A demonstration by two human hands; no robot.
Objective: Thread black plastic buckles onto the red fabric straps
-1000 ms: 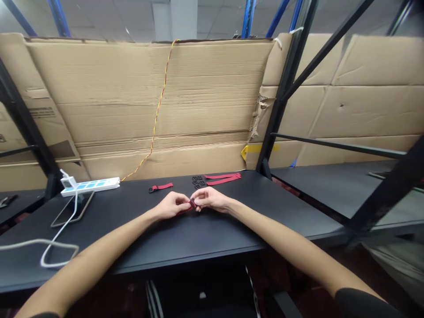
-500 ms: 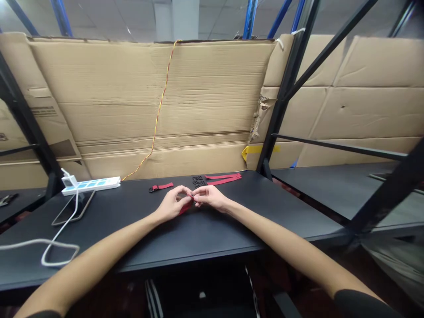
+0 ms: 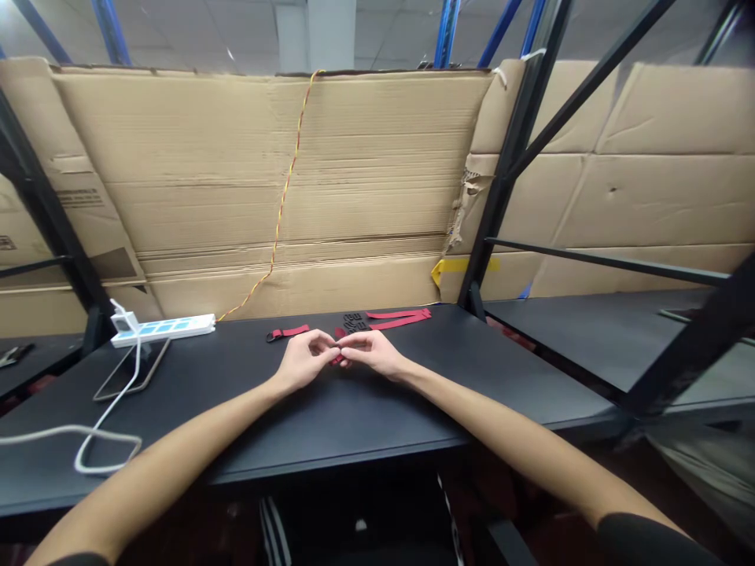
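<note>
My left hand and my right hand meet over the middle of the black table. Both pinch a short red strap between their fingertips; most of it is hidden by the fingers. Just behind my hands lies a small heap of black buckles. To its right lie loose red straps. A finished red strap with a black ring lies behind my left hand.
A white power strip and a phone with a white cable sit at the table's left. Cardboard sheets stand behind the table. Black rack posts rise at the right, with another black shelf beyond.
Both hands have shifted slightly away from me, toward the buckles, still pinching the red strap. The strap's end now pokes up between the fingertips.
</note>
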